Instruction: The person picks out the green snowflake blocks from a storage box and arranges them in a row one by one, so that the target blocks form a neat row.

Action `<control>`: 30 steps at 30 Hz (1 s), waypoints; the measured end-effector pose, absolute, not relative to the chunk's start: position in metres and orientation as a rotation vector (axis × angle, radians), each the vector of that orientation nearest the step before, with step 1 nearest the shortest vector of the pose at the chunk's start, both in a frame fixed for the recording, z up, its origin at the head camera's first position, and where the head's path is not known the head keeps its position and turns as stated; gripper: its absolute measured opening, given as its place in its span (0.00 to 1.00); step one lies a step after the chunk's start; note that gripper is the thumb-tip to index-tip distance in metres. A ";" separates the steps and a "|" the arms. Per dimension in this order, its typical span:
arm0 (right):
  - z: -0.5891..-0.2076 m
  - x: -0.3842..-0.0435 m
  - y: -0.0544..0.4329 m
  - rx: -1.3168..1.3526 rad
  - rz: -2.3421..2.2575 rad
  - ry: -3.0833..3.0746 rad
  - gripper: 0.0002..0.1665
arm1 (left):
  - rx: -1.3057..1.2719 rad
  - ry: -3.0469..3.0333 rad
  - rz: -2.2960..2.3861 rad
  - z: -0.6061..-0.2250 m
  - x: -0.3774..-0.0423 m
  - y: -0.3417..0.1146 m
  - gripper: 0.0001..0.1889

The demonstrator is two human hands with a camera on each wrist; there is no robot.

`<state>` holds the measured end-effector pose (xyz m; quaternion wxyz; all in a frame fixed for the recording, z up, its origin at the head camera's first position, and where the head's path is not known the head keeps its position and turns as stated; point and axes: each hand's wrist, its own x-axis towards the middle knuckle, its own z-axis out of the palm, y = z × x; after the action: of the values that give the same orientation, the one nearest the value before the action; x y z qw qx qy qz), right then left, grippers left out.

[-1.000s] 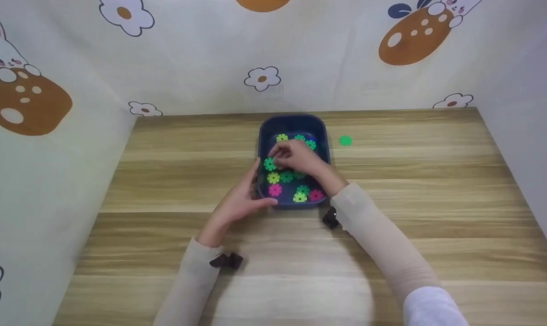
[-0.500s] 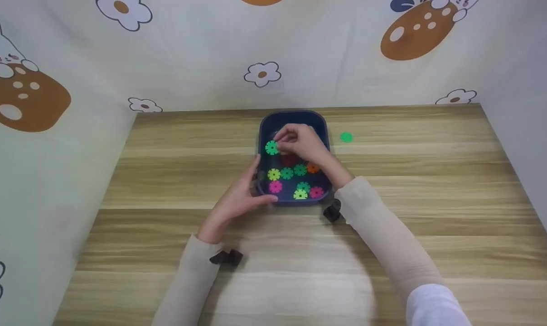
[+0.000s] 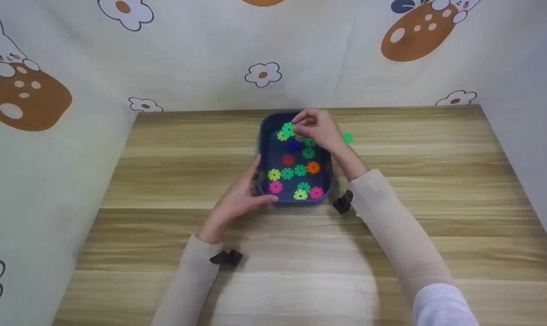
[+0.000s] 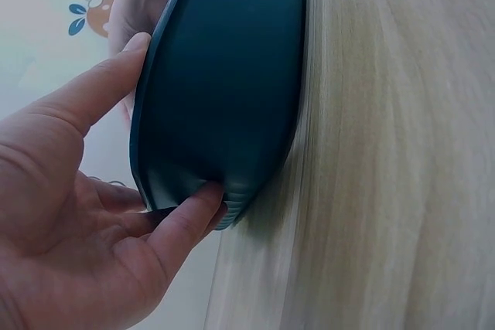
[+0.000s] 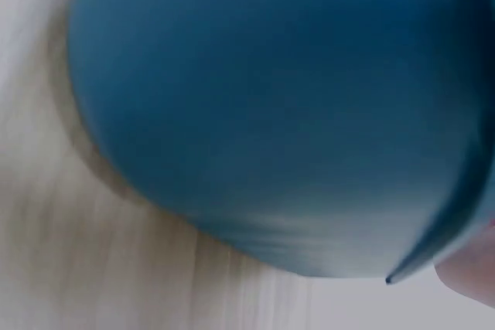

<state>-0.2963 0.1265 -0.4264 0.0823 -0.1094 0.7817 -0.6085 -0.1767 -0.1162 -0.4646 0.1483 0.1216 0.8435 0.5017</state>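
Note:
A dark blue plastic basin stands on the table, holding several notched snowflake discs. In the head view, my left hand holds the basin's near-left side, its thumb at the near rim. The left wrist view shows that hand's fingers against the basin's side wall. Above the far end of the basin, my right hand pinches a bright green snowflake disc between thumb and fingers. A yellow disc lies just beneath it. In the right wrist view the basin's wall hides most of that hand.
Inside the basin are a red disc, an orange disc, pink, yellow, green and blue ones. One green disc lies on the wooden table, right of the basin. A patterned cloth rises behind the table.
My right hand has moved up and to the right with the green disc, from mid-basin to its far end, uncovering the red, orange and blue discs. The left hand keeps its place.

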 end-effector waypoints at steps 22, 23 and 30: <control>-0.429 -0.303 0.169 -0.160 -1.995 2.315 0.14 | 0.390 2.494 1.363 -0.464 -0.177 -0.114 0.59; -0.430 -0.304 0.171 -0.152 -1.997 2.313 0.15 | 0.394 2.492 1.364 -0.464 -0.177 -0.114 0.59; -0.435 -0.305 0.186 -0.110 -1.969 2.356 0.17 | 0.353 2.450 1.406 -0.464 -0.176 -0.116 0.60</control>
<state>-0.3054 0.1861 -0.4351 0.0344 -0.0359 0.7664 -0.6405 -0.1763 -0.1158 -0.4636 0.1469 0.1228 0.8512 0.4887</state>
